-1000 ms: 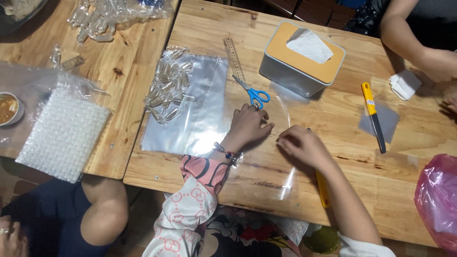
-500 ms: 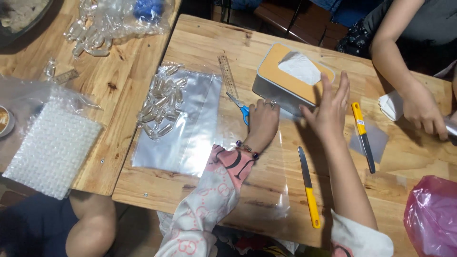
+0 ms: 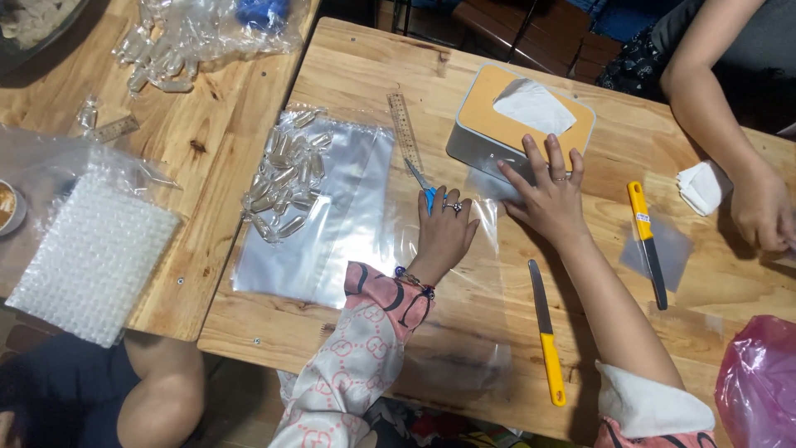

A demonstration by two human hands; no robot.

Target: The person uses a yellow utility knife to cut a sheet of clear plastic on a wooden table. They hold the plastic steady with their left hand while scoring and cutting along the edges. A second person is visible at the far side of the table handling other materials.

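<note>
My left hand lies flat, palm down, on a clear plastic sheet spread over the wooden table. Its fingertips cover blue-handled scissors, of which only the blades and a bit of handle show. My right hand rests with its fingers spread on the sheet's far edge, touching the front of a grey tissue box with an orange top. A yellow-handled knife lies on the sheet below my right forearm.
A stack of clear bags, small clear vials and a ruler lie left. A yellow cutter and pink bag are right. Another person's hand is beside white tissue. Bubble wrap covers the neighbouring table.
My right hand has moved from the sheet's near part up to the tissue box, fingers spread. The yellow-handled knife now lies uncovered. My left hand stays pressed on the sheet.
</note>
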